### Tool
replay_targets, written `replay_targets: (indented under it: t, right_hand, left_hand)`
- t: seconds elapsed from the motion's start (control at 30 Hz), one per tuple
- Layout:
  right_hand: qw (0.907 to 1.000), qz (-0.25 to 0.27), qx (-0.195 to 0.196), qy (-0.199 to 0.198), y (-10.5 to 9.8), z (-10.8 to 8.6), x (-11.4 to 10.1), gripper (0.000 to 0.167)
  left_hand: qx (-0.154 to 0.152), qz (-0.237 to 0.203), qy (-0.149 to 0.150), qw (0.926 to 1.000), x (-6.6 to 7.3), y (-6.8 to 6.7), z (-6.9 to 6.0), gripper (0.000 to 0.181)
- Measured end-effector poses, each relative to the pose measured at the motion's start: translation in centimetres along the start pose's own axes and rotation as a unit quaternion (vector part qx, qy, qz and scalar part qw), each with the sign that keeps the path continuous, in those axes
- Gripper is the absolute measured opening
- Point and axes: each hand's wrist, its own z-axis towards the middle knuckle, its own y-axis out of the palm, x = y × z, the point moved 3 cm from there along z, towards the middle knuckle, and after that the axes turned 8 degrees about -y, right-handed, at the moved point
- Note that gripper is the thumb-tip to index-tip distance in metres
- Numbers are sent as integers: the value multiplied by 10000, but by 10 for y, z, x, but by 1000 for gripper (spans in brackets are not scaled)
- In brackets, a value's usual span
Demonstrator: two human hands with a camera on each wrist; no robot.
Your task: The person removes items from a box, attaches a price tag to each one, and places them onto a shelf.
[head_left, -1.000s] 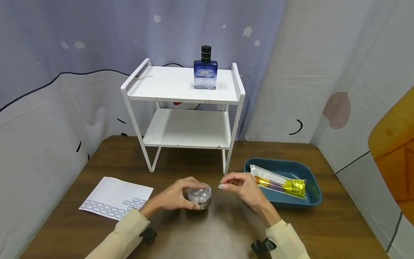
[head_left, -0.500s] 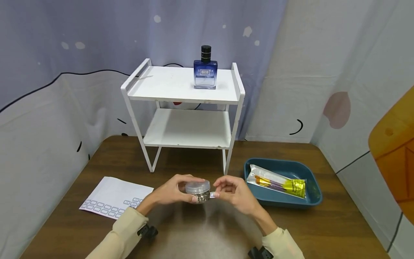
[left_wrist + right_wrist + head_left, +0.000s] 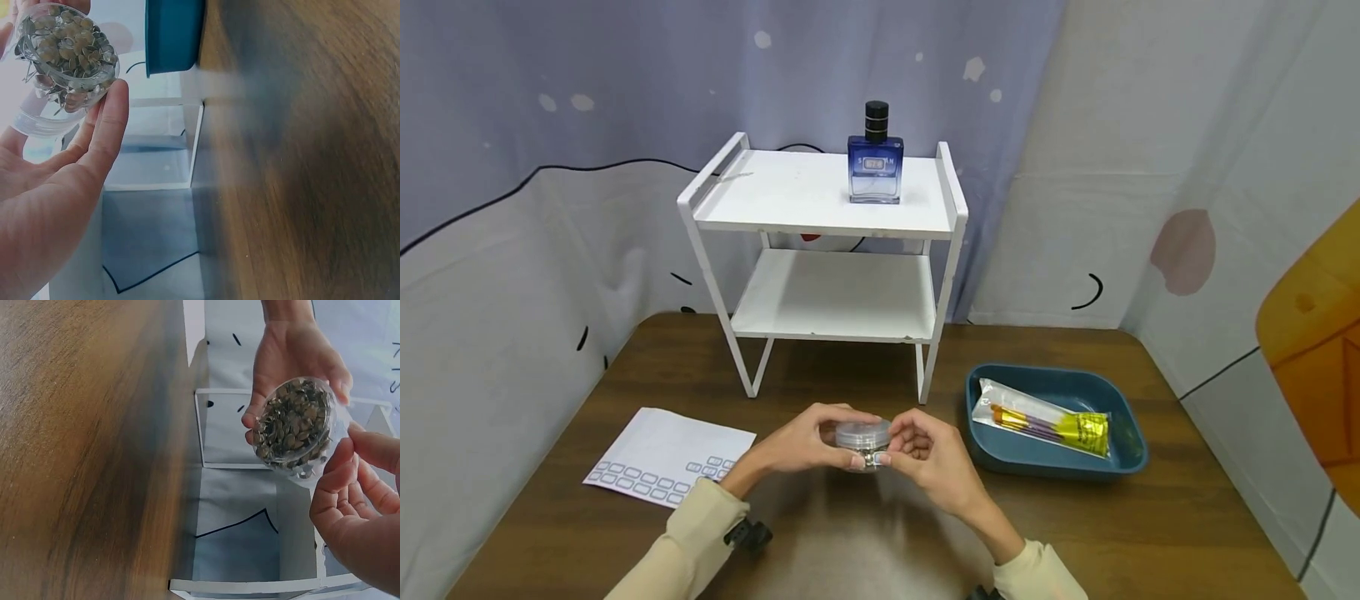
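My left hand point(image 3: 805, 440) grips a small clear round jar point(image 3: 859, 435) by its side, lifted off the table. Brass-coloured thumbtacks point(image 3: 72, 44) fill its lower part, as the left wrist view shows from beneath. Between thumb and forefinger, my right hand point(image 3: 936, 462) pinches a small white label sticker point(image 3: 879, 458) with a dark printed border. That label lies against the near right side of the jar; whether it sticks there is hard to tell. In the right wrist view, the right fingertips point(image 3: 344, 450) are right at the jar's wall.
A white sheet of bordered labels point(image 3: 677, 446) lies at left. Behind the hands stands a white two-tier shelf point(image 3: 842, 296) with a blue perfume bottle point(image 3: 876, 171) on top, bearing a similar label. At right, a teal tray point(image 3: 1131, 433) holds a packet of brushes point(image 3: 1045, 418).
My right hand has moved left, bringing the label sticker from apart to against the jar. The left hand has tilted the jar, turning its side toward the head camera.
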Motion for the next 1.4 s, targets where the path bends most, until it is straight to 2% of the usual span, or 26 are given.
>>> replay_targets:
  t: [0.2, 0.6, 0.83, 1.2, 1.4]
  right_hand:
    - [9999, -113, 113, 46, 2, -1, -2, 22]
    - [10000, -4, 30, 4, 0, -2, -3, 20]
    - [9997, -89, 191, 122, 0, -1, -1, 20]
    - [9985, -327, 426, 42, 2, -1, -2, 23]
    - [9973, -503, 512, 124, 3, -1, -1, 25]
  left_hand:
    - [35, 26, -6, 10000, 1, 1, 0, 52]
    - [54, 45, 0, 10000, 1, 2, 1, 53]
    - [43, -24, 95, 9999, 1, 3, 2, 53]
    - [105, -31, 89, 9999, 0, 5, 2, 52]
    - [131, -58, 112, 9998, -1, 5, 2, 52]
